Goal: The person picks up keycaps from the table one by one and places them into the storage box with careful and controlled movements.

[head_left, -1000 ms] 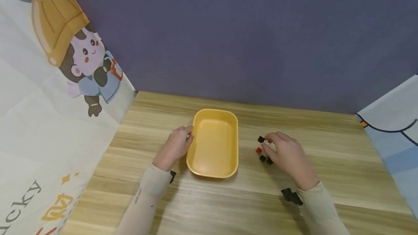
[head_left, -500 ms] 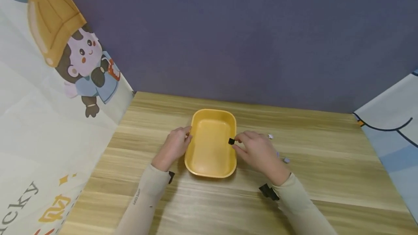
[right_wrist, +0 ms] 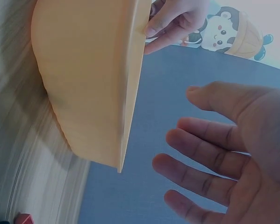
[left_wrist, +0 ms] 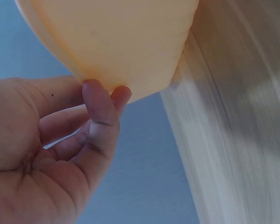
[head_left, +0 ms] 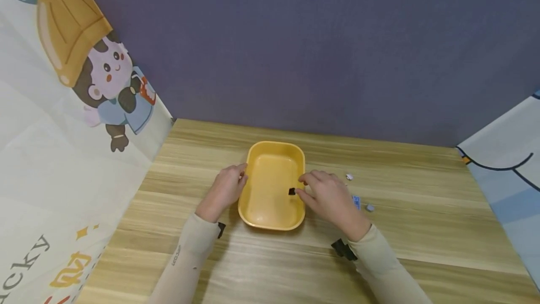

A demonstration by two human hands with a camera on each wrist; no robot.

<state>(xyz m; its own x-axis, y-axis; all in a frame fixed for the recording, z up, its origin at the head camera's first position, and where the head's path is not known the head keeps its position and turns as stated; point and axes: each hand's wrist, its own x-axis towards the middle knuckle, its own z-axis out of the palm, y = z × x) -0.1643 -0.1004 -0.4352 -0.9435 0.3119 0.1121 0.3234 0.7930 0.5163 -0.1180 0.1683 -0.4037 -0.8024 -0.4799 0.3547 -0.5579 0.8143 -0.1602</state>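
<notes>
A yellow rectangular tub [head_left: 276,147] with rounded corners stands on the wooden table. My left hand [head_left: 228,186] pinches its left rim; the left wrist view shows the thumb [left_wrist: 100,102] and a fingertip at the edge. Over the right rim is my right hand [head_left: 329,196], with fingers spread apart and nothing between them in the right wrist view. Just off its fingertips, a small black block [head_left: 292,191] shows against the inside of the tub near the right wall. A red block [right_wrist: 24,218] lies on the table at the lower left of the right wrist view.
Right of my right hand lie a small white piece [head_left: 349,177], a blue-purple piece [head_left: 356,201] and a grey-purple cube [head_left: 370,208]. A dark wall [head_left: 312,60] rises behind the table [head_left: 413,172]. A printed cloth [head_left: 55,163] hangs at the left.
My right hand has moved left from the loose blocks to the tub's right rim with a black block, then parted its fingers and let it go. My left hand stays at the rim.
</notes>
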